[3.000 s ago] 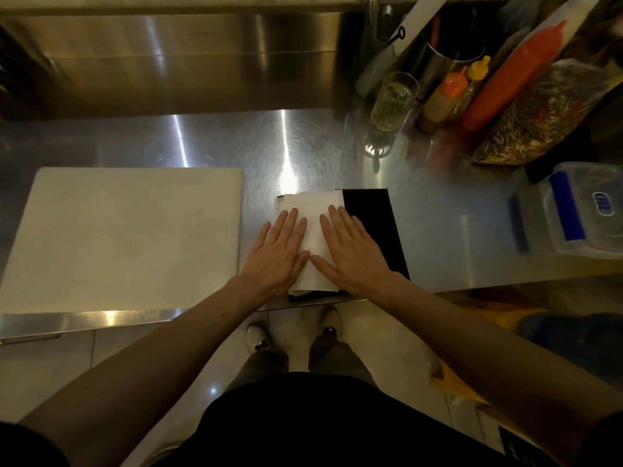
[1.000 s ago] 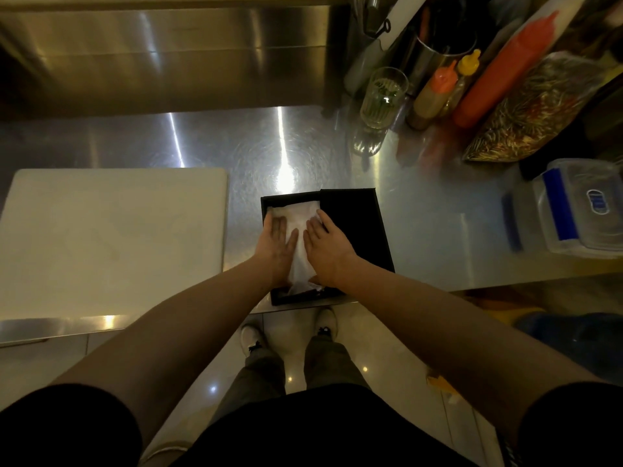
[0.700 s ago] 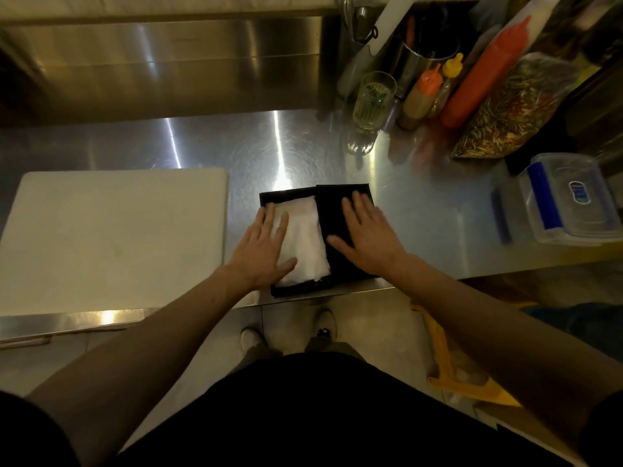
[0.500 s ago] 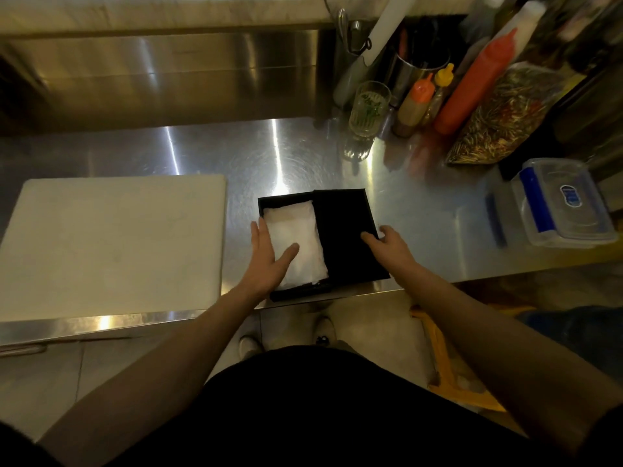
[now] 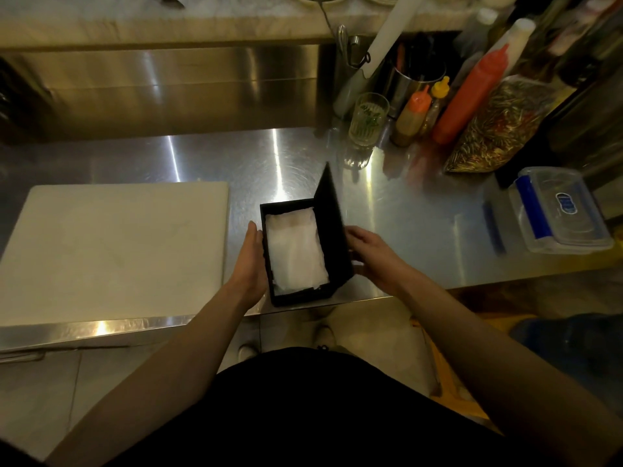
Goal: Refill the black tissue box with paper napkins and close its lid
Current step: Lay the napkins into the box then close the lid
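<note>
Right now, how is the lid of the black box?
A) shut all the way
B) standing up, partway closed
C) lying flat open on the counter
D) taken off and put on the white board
B: the lid stands raised on edge along the right side of the black tissue box, the right hand holds it from behind, and the white napkins show inside.
</note>
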The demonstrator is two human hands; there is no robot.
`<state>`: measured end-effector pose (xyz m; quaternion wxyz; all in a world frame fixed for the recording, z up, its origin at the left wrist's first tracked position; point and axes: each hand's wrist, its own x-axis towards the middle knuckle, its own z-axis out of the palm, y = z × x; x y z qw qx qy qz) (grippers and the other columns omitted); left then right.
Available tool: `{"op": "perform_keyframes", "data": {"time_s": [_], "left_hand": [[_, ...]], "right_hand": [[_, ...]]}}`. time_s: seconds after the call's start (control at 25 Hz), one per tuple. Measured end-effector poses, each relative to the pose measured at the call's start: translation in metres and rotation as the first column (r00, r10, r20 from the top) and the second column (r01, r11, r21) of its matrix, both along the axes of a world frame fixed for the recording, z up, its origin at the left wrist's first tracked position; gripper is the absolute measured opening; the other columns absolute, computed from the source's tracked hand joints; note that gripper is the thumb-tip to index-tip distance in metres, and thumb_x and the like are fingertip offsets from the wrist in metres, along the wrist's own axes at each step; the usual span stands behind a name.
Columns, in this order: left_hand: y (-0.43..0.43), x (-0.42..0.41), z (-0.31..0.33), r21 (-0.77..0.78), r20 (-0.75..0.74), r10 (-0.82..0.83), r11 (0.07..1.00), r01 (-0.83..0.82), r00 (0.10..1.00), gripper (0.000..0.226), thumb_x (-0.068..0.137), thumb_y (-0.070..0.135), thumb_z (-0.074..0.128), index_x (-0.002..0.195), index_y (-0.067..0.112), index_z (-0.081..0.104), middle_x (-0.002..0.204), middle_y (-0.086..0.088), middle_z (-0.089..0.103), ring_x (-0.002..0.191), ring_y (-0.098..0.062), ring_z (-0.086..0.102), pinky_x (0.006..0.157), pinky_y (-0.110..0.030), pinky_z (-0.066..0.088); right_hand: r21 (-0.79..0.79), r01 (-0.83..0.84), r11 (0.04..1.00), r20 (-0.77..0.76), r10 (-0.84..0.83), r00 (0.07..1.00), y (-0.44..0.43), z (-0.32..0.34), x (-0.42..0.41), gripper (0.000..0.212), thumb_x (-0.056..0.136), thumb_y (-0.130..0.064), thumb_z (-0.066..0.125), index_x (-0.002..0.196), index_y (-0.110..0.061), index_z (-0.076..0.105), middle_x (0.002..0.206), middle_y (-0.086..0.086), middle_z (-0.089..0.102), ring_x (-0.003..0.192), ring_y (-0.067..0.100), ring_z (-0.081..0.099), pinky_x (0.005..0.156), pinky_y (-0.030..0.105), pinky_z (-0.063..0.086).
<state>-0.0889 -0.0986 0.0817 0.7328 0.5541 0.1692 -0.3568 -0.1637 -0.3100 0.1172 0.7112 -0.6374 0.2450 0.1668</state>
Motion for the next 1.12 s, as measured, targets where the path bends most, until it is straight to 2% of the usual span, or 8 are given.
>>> {"op": "perform_keyframes", "data": {"time_s": [0.12, 0.28, 0.48, 0.6, 0.68, 0.8, 0.92, 1.12], "left_hand": [[0.007, -0.002, -0.002, -0.022, 0.002, -0.051, 0.998, 0.051, 0.999, 0.069, 0.098, 0.063, 0.016, 0.140, 0.021, 0.050, 0.133, -0.003, 0.062, 0.121, -0.019, 0.058, 0.086, -0.033, 0.049], [0.017, -0.006, -0.006, -0.034, 0.039, -0.111, 0.993, 0.112, 0.993, 0.068, 0.097, 0.064, 0.018, 0.142, 0.023, 0.047, 0.139, -0.001, 0.057, 0.128, -0.017, 0.052, 0.092, -0.027, 0.046], [0.016, -0.011, -0.007, -0.014, 0.058, -0.145, 0.989, 0.146, 0.988, 0.052, 0.100, 0.054, 0.033, 0.140, 0.024, 0.048, 0.135, 0.001, 0.059, 0.122, -0.013, 0.057, 0.094, -0.027, 0.052], [0.016, -0.008, -0.004, -0.028, 0.050, -0.174, 0.984, 0.176, 0.983, 0.052, 0.100, 0.050, 0.037, 0.143, 0.022, 0.042, 0.136, 0.000, 0.057, 0.117, -0.011, 0.058, 0.075, -0.018, 0.056], [0.015, -0.006, 0.002, -0.020, 0.046, -0.188, 0.982, 0.189, 0.981, 0.051, 0.099, 0.048, 0.041, 0.142, 0.021, 0.042, 0.132, 0.001, 0.057, 0.118, -0.013, 0.057, 0.071, -0.017, 0.055], [0.015, 0.001, 0.006, 0.018, 0.101, -0.198, 0.980, 0.197, 0.975, 0.052, 0.099, 0.048, 0.041, 0.143, 0.021, 0.039, 0.139, 0.002, 0.052, 0.134, -0.020, 0.045, 0.091, -0.023, 0.046], [0.007, 0.012, 0.017, 0.082, 0.206, -0.205, 0.978, 0.192, 0.957, 0.056, 0.101, 0.049, 0.033, 0.151, 0.023, 0.027, 0.157, -0.002, 0.033, 0.145, -0.023, 0.030, 0.114, -0.036, 0.029], [-0.025, 0.021, 0.049, -0.041, 0.223, -0.104, 0.992, 0.116, 0.969, 0.056, 0.103, 0.049, 0.022, 0.153, 0.026, 0.027, 0.160, 0.002, 0.030, 0.144, -0.022, 0.032, 0.118, -0.044, 0.027]], "right_hand": [[-0.177, -0.031, 0.984, -0.024, 0.027, 0.999, 0.027, -0.012, 0.008, 0.045, 0.090, -0.033, 0.065, 0.130, -0.015, 0.051, 0.113, 0.007, 0.061, 0.093, 0.013, 0.063, 0.073, 0.025, 0.056], [-0.410, -0.066, 0.909, -0.080, 0.037, 0.996, 0.039, -0.031, 0.015, 0.062, 0.083, -0.035, 0.074, 0.134, -0.016, 0.044, 0.125, 0.010, 0.055, 0.108, 0.024, 0.058, 0.088, 0.036, 0.054], [-0.471, -0.132, 0.872, -0.134, 0.077, 0.988, 0.042, -0.036, 0.015, 0.061, 0.085, -0.037, 0.071, 0.133, -0.009, 0.046, 0.124, 0.015, 0.060, 0.108, 0.027, 0.061, 0.091, 0.036, 0.052], [-0.484, -0.185, 0.855, -0.154, 0.125, 0.980, 0.043, -0.038, 0.017, 0.058, 0.088, -0.037, 0.067, 0.134, -0.008, 0.046, 0.126, 0.016, 0.060, 0.112, 0.030, 0.060, 0.095, 0.040, 0.052], [-0.458, -0.177, 0.871, -0.150, 0.121, 0.981, 0.045, -0.036, 0.018, 0.053, 0.090, -0.033, 0.065, 0.133, -0.008, 0.048, 0.129, 0.014, 0.058, 0.115, 0.030, 0.059, 0.096, 0.040, 0.051], [-0.469, -0.064, 0.881, -0.078, 0.031, 0.996, 0.049, -0.030, 0.016, 0.047, 0.090, -0.029, 0.066, 0.130, -0.009, 0.052, 0.127, 0.011, 0.059, 0.116, 0.028, 0.058, 0.095, 0.039, 0.051], [-0.473, 0.108, 0.874, 0.057, -0.092, 0.994, 0.045, -0.018, 0.012, 0.045, 0.090, -0.022, 0.066, 0.133, -0.012, 0.053, 0.127, 0.007, 0.060, 0.113, 0.025, 0.060, 0.093, 0.037, 0.053], [-0.320, 0.331, 0.888, 0.216, -0.272, 0.938, 0.010, 0.007, 0.019, 0.032, 0.099, -0.013, 0.050, 0.129, -0.016, 0.058, 0.123, -0.001, 0.062, 0.114, 0.017, 0.058, 0.096, 0.030, 0.050]]}}
